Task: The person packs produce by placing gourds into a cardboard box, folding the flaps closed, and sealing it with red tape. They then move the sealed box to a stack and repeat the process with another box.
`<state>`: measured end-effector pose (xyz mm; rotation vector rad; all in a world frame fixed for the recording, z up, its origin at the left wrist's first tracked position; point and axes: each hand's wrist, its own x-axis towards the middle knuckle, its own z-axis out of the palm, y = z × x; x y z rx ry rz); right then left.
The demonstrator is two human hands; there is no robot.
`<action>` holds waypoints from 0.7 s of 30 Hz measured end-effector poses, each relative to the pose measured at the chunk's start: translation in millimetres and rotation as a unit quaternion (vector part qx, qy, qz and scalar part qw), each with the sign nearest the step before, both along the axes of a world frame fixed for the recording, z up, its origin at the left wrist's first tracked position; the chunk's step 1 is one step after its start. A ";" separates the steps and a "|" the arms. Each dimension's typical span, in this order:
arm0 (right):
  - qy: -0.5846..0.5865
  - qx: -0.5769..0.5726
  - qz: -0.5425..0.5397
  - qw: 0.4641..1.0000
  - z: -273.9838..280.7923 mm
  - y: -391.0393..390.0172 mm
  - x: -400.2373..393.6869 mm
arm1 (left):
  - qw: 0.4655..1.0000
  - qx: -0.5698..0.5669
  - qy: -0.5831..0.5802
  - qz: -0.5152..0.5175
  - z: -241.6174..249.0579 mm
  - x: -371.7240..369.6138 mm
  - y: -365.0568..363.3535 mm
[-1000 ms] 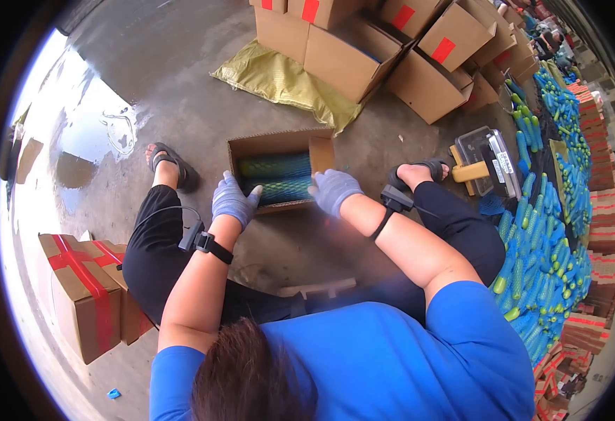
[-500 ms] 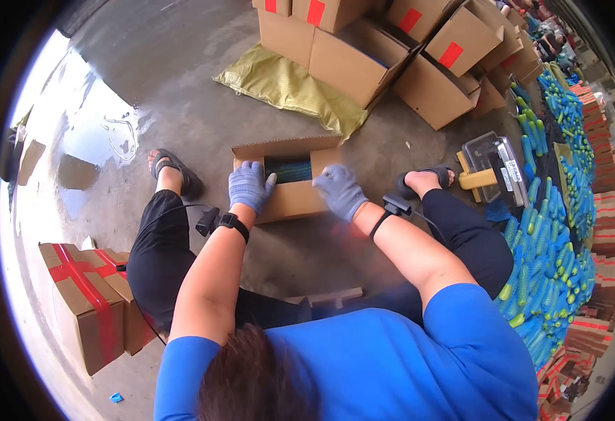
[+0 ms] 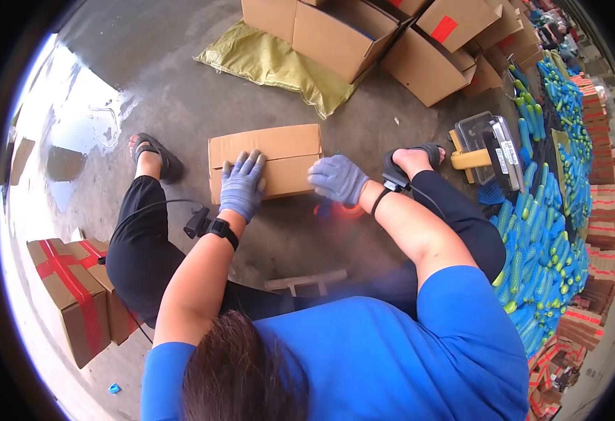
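Note:
A small cardboard box (image 3: 290, 144) sits on the floor between my feet, its top flaps folded over so that the inside is hidden. My left hand (image 3: 243, 186), in a grey-blue knit glove, lies on the near flap with its fingers stretched out. At the box's right end is my right hand (image 3: 338, 179), gloved alike. Its fingers are bent together at the box's edge, and the thumb is hidden. Just below it on the floor shows a blurred red-orange thing (image 3: 339, 209), whose kind I cannot make out.
Large open cartons (image 3: 342, 38) stand ahead beside a yellow woven sack (image 3: 272, 67). A tape-sealed box (image 3: 72, 302) is at left. On the right are a clear case with a yellow handle (image 3: 476, 160) and many green vegetables in blue netting (image 3: 532, 259). Water wets the floor at left.
The box's top has gone from open to covered by its flaps. My left hand has moved from the left side onto the near flap. My right hand stays near the right end.

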<state>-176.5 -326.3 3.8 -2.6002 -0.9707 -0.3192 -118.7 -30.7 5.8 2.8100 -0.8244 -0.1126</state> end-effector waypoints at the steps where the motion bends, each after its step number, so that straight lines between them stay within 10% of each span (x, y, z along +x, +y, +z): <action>1: -0.014 0.032 0.030 0.999 -6.3 -17.9 -2.8 | 1.000 0.006 -0.018 0.014 3.5 -2.4 -0.9; 3: 0.042 -0.041 -0.110 0.992 -35.6 -48.1 -17.0 | 0.993 0.074 -0.013 0.087 15.5 2.2 -1.4; 8: 0.288 -0.260 -0.049 0.920 -79.5 -45.5 -23.2 | 0.964 0.050 -0.007 0.261 -0.5 24.1 8.2; 10: 0.324 -0.299 -0.086 0.893 -53.3 -15.6 -15.6 | 0.938 -0.162 0.032 0.304 -31.0 38.4 24.5; 13: 0.376 -0.362 -0.125 0.844 -41.2 -7.2 -8.2 | 0.937 -0.141 0.057 0.314 -20.7 43.3 26.5; 19: 0.440 -0.374 -0.058 0.815 39.2 0.3 -16.9 | 0.950 -0.163 0.059 0.261 -18.1 48.1 25.5; 21: 0.447 -0.189 -0.053 0.873 56.1 -11.9 -36.8 | 0.952 -0.173 0.087 0.237 -9.4 50.3 12.9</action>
